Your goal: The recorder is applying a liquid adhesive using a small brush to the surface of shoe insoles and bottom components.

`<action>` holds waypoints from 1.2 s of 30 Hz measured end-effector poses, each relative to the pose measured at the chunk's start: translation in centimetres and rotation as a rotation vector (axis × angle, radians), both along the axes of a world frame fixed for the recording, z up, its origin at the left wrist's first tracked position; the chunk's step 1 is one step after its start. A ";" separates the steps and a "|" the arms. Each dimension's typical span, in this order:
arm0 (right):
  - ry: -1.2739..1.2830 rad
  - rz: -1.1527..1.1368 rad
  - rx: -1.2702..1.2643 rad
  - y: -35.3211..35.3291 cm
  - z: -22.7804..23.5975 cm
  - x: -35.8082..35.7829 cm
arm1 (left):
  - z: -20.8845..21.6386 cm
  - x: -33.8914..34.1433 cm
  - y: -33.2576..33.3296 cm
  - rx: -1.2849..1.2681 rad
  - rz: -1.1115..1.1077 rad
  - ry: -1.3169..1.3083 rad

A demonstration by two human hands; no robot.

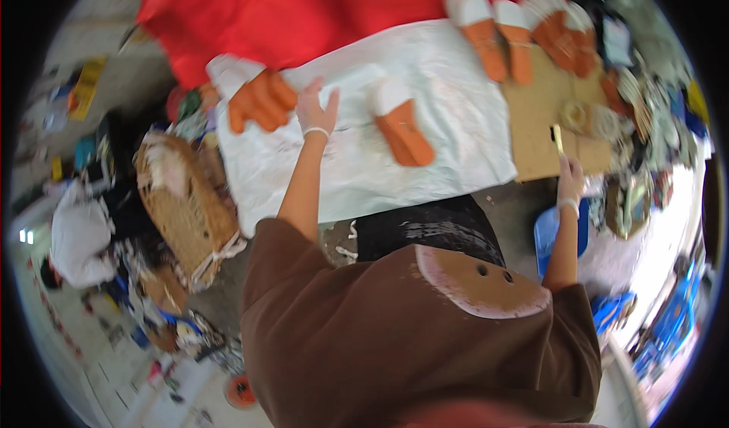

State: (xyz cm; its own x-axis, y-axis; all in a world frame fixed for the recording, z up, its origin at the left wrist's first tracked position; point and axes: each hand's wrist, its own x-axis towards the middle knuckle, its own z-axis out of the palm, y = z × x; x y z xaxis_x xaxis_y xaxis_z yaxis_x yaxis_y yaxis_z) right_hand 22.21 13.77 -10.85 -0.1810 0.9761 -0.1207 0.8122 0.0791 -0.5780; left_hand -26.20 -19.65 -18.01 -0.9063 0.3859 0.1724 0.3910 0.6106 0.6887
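My left hand (315, 109), in a thin pale glove, hovers over the white sheet (342, 177) with its fingers spread and nothing in them. Just left of it lie orange work gloves (262, 101) with white cuffs, their fingers fanned out. Right of it, a flat bundle of the same orange gloves (406, 135) rests mid-sheet. My right hand (569, 179), gloved too, is closed on a slim pale-yellow stick (559, 139) that points up over the cardboard's right part. Whether the stick is a brush or some other tool I cannot make out.
Stacked orange-and-white gloves (558, 33) lie on brown cardboard (535, 147) at the far right. Red cloth (342, 10) covers the far side. A woven sack (186, 200) stands left, a blue plastic stool or bin (547, 234) lower right. Another person (80, 234) is at the far left.
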 end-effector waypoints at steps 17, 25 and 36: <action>-0.298 -0.022 -0.120 15.3 -11.3 2.2 | -1.0 11.4 15.1 -0.749 -0.268 0.109; 0.260 -0.207 -0.433 14.7 -7.8 4.5 | 5.2 15.9 14.6 -0.685 -0.209 0.077; 0.646 0.231 -1.104 12.9 -7.0 7.5 | 11.8 20.8 16.1 -0.409 -0.256 -0.126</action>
